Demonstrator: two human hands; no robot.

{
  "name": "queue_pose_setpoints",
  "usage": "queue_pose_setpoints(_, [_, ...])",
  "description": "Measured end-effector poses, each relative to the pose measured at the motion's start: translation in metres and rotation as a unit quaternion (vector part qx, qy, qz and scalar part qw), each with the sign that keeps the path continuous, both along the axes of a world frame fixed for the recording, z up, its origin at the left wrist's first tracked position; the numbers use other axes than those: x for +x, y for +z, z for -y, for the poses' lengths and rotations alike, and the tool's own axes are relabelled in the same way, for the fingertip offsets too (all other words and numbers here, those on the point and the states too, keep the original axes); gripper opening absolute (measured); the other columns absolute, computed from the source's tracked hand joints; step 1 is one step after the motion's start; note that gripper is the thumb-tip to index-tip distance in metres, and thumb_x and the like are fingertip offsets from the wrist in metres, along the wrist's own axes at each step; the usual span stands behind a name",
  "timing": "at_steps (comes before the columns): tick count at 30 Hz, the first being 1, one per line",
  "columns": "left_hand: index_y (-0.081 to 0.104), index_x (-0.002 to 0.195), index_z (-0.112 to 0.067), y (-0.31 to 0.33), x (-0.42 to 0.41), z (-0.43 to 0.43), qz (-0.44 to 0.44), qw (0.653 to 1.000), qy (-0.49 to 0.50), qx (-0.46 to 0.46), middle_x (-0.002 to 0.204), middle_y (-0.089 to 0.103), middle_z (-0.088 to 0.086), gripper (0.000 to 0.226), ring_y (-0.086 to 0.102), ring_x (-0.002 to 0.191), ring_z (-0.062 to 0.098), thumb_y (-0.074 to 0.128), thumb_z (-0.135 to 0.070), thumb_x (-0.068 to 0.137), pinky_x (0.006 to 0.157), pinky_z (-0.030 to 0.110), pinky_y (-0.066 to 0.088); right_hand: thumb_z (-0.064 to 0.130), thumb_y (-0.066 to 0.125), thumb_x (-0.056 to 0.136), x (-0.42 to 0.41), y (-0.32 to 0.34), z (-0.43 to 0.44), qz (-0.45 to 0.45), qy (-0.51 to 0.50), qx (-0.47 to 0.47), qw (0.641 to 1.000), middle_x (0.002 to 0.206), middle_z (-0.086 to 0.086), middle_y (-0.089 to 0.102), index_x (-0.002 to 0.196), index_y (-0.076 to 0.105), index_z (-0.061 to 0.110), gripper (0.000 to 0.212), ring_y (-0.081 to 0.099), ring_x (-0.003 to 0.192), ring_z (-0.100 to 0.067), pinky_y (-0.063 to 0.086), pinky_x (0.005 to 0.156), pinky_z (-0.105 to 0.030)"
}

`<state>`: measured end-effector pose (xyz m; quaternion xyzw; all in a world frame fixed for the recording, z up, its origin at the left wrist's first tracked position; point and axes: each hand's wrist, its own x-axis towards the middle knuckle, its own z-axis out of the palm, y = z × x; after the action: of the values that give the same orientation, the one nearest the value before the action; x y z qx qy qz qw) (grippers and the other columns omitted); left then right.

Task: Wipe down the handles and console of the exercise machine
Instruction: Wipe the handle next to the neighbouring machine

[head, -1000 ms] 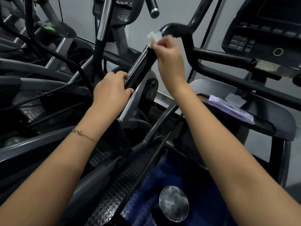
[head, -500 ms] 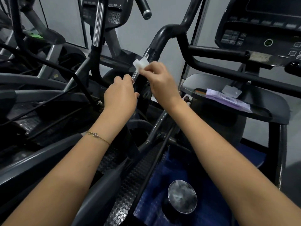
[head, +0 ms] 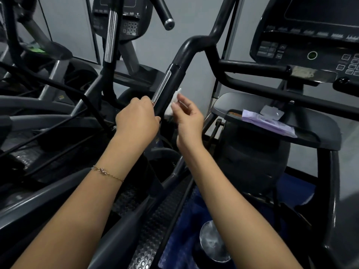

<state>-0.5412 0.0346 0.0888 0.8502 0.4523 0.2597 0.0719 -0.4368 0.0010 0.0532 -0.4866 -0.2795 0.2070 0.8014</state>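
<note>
Grey wall [head: 70, 30] panels back a crowd of dark exercise machines. At the centre a black handle [head: 175, 74] slants up from the lower left to a bend at its top, with a bright metal strip [head: 161, 87] set along its left face.

The left hand [head: 137, 118] grips the handle at its lower end, fingers curled round it just below the strip. A thin bracelet [head: 107, 172] lies across that wrist. The right hand [head: 189, 121] is just right of the handle at about the same height. It pinches a small white wipe [head: 173, 105] between thumb and fingertips, the other fingers loosely bent. The wipe sits at the handle's right edge (motion blur hides whether it touches).

Up and to the right of the handle is the console [head: 310, 41], with a dark screen, keys and a round green-ringed button. Right of the handle and lower than the console, a tray [head: 320, 133] carries a lilac pack [head: 268, 124] with a white flap on top. Left of the handle, farther back, a second console [head: 124, 20] shows a keypad. Below the handle lie a studded pedal [head: 153, 230] and a round metal disc [head: 212, 241].
</note>
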Motion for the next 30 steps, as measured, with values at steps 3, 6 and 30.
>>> queue_pose_setpoints(3, [0.052, 0.128, -0.014, 0.012, 0.013, -0.003, 0.060, 0.998, -0.004, 0.032, 0.124, 0.054, 0.011, 0.037, 0.055, 0.112, 0.032, 0.049, -0.025, 0.094, 0.086, 0.041, 0.045, -0.001, 0.057, 0.088, 0.015, 0.019, -0.011, 0.043, -0.029, 0.036, 0.998, 0.119, -0.010, 0.064, 0.123, 0.056, -0.001, 0.036, 0.060, 0.090, 0.003, 0.051, 0.083, -0.013])
queue_pose_setpoints(6, [0.040, 0.141, -0.021, 0.028, 0.036, -0.003, 0.107, 0.991, -0.023, 0.077, 0.133, 0.049, 0.007, 0.045, 0.052, 0.117, 0.029, 0.045, -0.026, 0.096, 0.090, 0.040, 0.043, -0.001, 0.057, 0.088, 0.035, 0.037, -0.021, 0.073, -0.027, 0.061, 0.995, 0.122, -0.015, 0.062, 0.123, 0.055, -0.003, 0.035, 0.063, 0.107, -0.014, 0.049, 0.098, -0.031])
queue_pose_setpoints(30, [0.057, 0.127, -0.008, 0.085, 0.139, -0.031, 0.032, 0.961, 0.054, 0.271, 0.123, 0.057, 0.019, 0.033, 0.054, 0.112, 0.039, 0.047, -0.018, 0.097, 0.089, 0.048, 0.044, 0.001, 0.042, 0.096, 0.102, 0.071, -0.075, -0.167, 0.136, 0.178, 0.960, 0.133, -0.020, 0.052, 0.131, 0.048, -0.003, 0.035, 0.057, 0.107, -0.023, 0.046, 0.094, -0.029])
